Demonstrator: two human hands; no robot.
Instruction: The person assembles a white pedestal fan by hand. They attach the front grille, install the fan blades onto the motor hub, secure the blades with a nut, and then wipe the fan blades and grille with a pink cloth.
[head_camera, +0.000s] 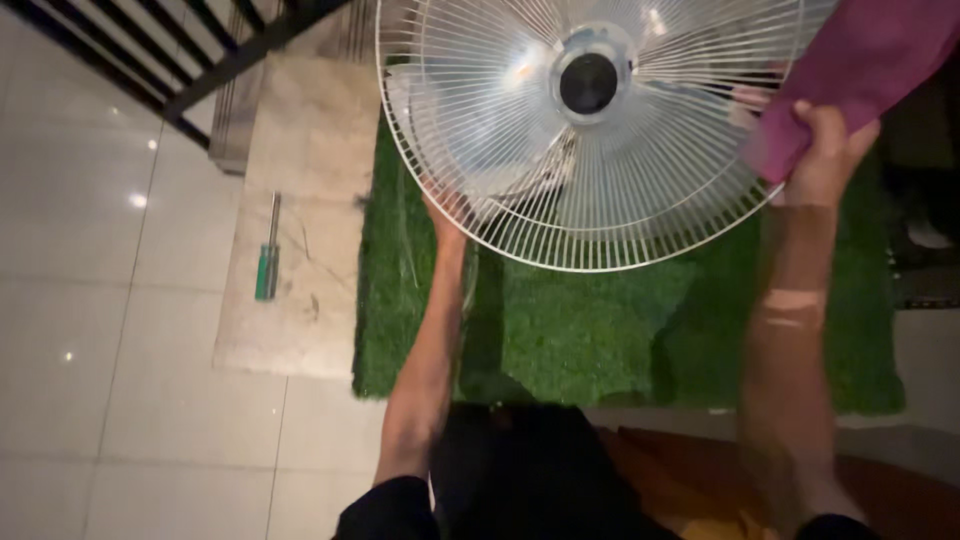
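A round white wire fan grille (600, 200) with translucent blades behind it and a dark hub at its middle fills the top of the head view. My left hand (447, 212) reaches under its lower left rim, fingers partly hidden behind the wires, holding the fan there. My right hand (826, 155) grips a purple cloth (850, 70) and presses it against the grille's right edge.
A green artificial grass mat (590, 330) lies beneath the fan. A green-handled screwdriver (267, 255) rests on a beige stone slab (300, 160) to the left. Glossy white floor tiles (100, 300) and a dark railing (200, 60) lie further left.
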